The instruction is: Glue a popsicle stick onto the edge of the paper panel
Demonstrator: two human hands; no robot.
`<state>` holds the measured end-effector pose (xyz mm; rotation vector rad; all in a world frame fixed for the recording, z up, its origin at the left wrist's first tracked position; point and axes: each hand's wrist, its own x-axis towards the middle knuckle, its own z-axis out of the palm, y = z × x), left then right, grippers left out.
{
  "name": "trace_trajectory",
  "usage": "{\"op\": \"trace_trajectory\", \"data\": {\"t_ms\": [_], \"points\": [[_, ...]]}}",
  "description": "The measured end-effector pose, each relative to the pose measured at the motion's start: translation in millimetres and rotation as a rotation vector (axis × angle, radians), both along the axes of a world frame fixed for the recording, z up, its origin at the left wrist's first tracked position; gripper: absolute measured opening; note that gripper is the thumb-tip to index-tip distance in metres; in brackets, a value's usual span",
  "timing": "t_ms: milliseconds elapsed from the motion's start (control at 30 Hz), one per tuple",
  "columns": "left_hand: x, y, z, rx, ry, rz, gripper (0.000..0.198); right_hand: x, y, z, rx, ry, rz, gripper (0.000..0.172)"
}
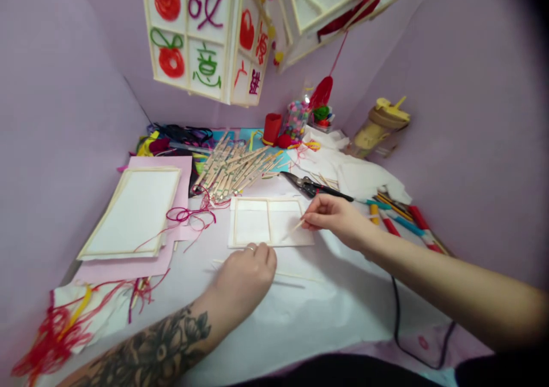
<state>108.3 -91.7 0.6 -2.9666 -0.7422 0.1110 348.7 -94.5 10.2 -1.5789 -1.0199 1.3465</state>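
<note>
A small white paper panel [257,227] edged and divided by thin wooden sticks lies on the white sheet in the middle. My left hand [244,278] rests on the sheet at the panel's near edge, fingers curled on it, a ring on one finger. My right hand [334,218] pinches a short thin wooden stick [295,227] and holds its tip over the panel's right half. A long thin stick [295,275] lies on the sheet just beyond my left hand.
Black-handled scissors [315,188] lie behind the panel. A heap of wooden clips [231,170] sits further back. A larger framed panel [132,212] on pink paper lies left. Markers [398,218] lie right, red threads [55,330] lower left, paper lanterns [206,32] hang above.
</note>
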Motion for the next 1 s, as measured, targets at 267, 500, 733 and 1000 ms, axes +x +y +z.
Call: {"op": "trace_trajectory", "data": {"t_ms": [267, 500, 733, 1000], "points": [[2, 16, -5.0, -0.129, 0.061, 0.085, 0.024, -8, -27, -24.0, -0.009, 0.049, -0.080, 0.031], [0, 15, -8.2, -0.135, 0.039, 0.074, 0.024, -7, -33, -30.2, 0.022, -0.075, -0.024, 0.024], [2, 16, -8.7, -0.138, 0.047, 0.074, 0.035, -5, -38, -29.6, 0.369, -0.682, 0.200, 0.009], [4, 17, -12.1, -0.174, 0.041, 0.078, 0.043, 23, -41, -18.2, 0.383, -0.685, 0.153, 0.017]]}}
